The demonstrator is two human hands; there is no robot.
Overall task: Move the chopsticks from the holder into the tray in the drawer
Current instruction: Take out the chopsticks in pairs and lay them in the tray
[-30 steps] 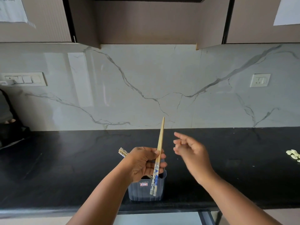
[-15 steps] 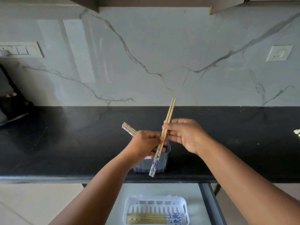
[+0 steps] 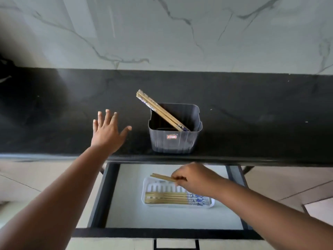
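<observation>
A grey plastic holder (image 3: 185,143) stands near the counter's front edge with a few wooden chopsticks (image 3: 158,109) leaning out to its upper left. Below, in the open drawer (image 3: 126,204), a white slotted tray (image 3: 149,186) holds several chopsticks (image 3: 167,197) lying side by side. My right hand (image 3: 194,177) is over the tray, shut on a pair of chopsticks (image 3: 162,177) that points left. My left hand (image 3: 108,132) hovers over the counter to the left of the holder, fingers spread, holding nothing.
The black counter (image 3: 252,114) runs across the view below a marble backsplash (image 3: 162,33). The drawer's dark front rail (image 3: 162,233) and handle (image 3: 176,244) are at the bottom. A dark object (image 3: 5,69) sits at the far left.
The pair of chopsticks passed from my left hand to my right, which carried it down over the tray in the drawer. My left hand let go and moved left. The view tilted downward.
</observation>
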